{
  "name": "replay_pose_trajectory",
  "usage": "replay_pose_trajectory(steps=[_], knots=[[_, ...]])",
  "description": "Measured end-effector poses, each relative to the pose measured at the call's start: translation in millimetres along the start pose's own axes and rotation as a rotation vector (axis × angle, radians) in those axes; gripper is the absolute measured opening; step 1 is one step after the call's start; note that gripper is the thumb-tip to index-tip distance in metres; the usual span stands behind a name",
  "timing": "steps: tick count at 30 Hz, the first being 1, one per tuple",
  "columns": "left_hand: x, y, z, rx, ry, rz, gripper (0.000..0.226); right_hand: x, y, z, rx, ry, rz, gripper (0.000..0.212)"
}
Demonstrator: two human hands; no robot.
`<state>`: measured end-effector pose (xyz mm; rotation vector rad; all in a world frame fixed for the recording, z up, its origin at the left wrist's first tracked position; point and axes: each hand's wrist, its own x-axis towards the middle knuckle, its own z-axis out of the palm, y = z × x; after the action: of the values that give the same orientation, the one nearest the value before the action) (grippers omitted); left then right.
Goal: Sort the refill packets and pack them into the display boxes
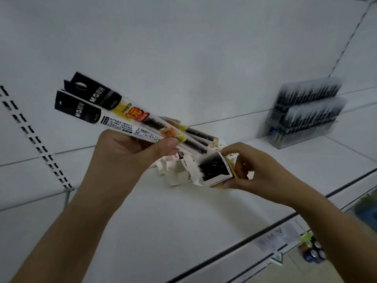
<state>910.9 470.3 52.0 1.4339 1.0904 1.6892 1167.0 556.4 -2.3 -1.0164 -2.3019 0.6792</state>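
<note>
My left hand (130, 148) grips a fan of long refill packets (114, 111), black at their tops with white and yellow print, pointing up and to the left. My right hand (251, 168) holds a small white display box (214, 170) by its side, its open end toward me and dark refills inside. The lower ends of the packets reach close to the box's opening. Behind the box, more white boxes with open flaps (173, 170) lie on the white shelf (163, 221).
A clear rack of dark pens (306, 115) stands at the shelf's back right. Slotted uprights (36, 139) run down the back panel at left. Below the shelf's front edge, price tags (275, 240) and small goods (312, 252) show at lower right.
</note>
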Motion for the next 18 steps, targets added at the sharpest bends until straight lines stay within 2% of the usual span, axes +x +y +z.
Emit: replay_pose_trajectory(steps=[4,10,12,16,18], knots=[[5,21,10,0.007,-0.162,0.081,0.016,-7,-9,2,0.001,0.034,-0.008,0.055],[9,18,20,0.101,-0.343,-0.001,0.012,-12,-13,6,0.003,0.043,-0.007,0.054],[12,15,15,0.137,-0.349,-0.029,0.014,-14,-12,5,0.008,0.048,-0.003,0.054],[14,10,1,0.359,-0.298,0.016,0.018,-16,-11,6,0.032,0.053,0.015,0.054],[11,7,-1,0.370,-0.281,0.033,0.020,-15,-10,6,0.046,0.045,0.016,0.054]])
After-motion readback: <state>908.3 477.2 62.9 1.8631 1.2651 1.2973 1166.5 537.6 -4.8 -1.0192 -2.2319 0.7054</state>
